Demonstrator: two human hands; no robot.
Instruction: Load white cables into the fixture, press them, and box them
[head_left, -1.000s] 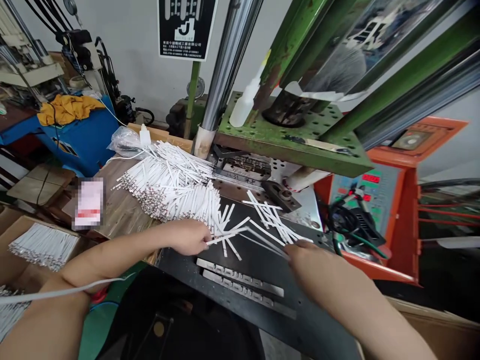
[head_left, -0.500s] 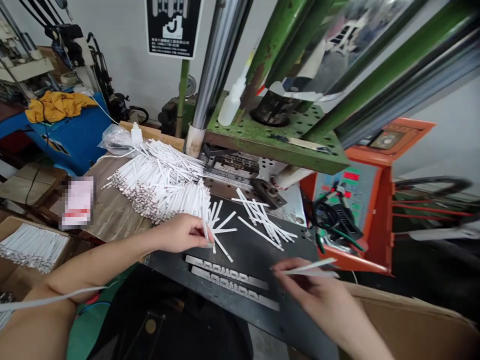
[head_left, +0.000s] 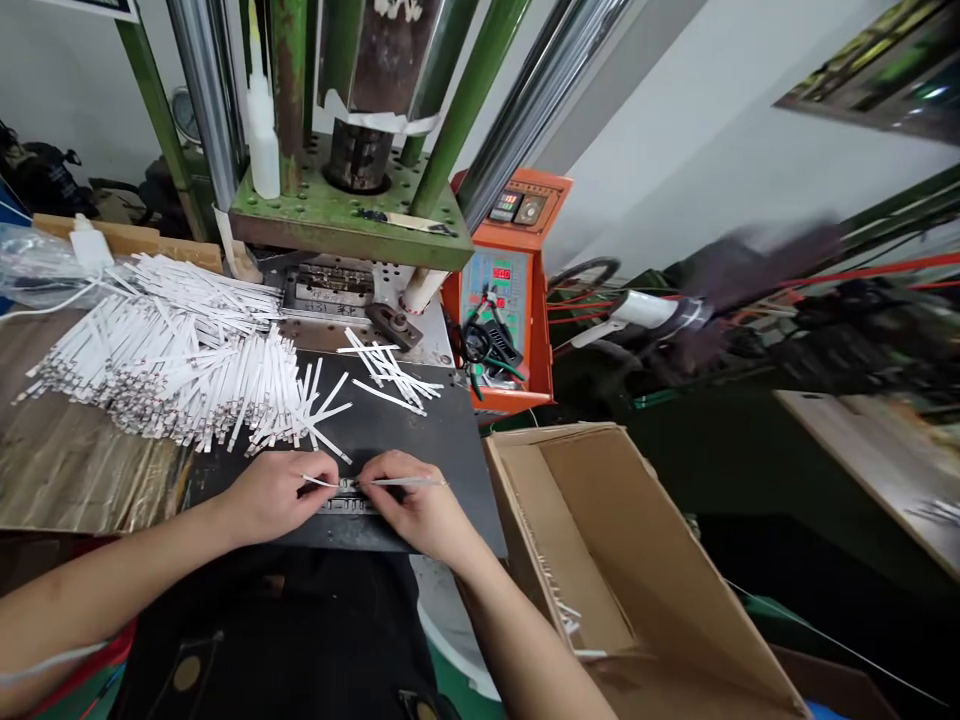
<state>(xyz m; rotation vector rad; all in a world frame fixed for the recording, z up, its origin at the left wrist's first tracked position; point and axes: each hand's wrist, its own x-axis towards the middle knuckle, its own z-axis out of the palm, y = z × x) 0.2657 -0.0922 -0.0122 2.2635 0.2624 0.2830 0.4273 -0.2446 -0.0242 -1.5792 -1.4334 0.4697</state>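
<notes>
My left hand (head_left: 279,497) is closed, with a thin white strip (head_left: 321,482) pinched between thumb and fingers. Close beside it, my right hand (head_left: 420,505) also pinches white strip material (head_left: 411,482), whose length runs back across the fingers. Both sets of fingertips meet over the slotted metal bars (head_left: 346,505) at the front of the black work surface (head_left: 405,440). The hands hide much of the bars, and I cannot tell whether the strip ends sit in the slots. Behind my left hand lies a large heap of white strips (head_left: 172,350) with metal-looking tips.
A smaller group of white strips (head_left: 390,375) lies farther back. Beyond stands a green press (head_left: 352,225) with a white bottle (head_left: 262,140) on its plate. An orange control box (head_left: 540,330) is behind right. A cardboard box (head_left: 577,480), holding a few strips, adjoins the table's right side.
My view has swung to the right. My hands, apart before, have come together over the slotted bars. The left has left the edge of the heap with its strip.
</notes>
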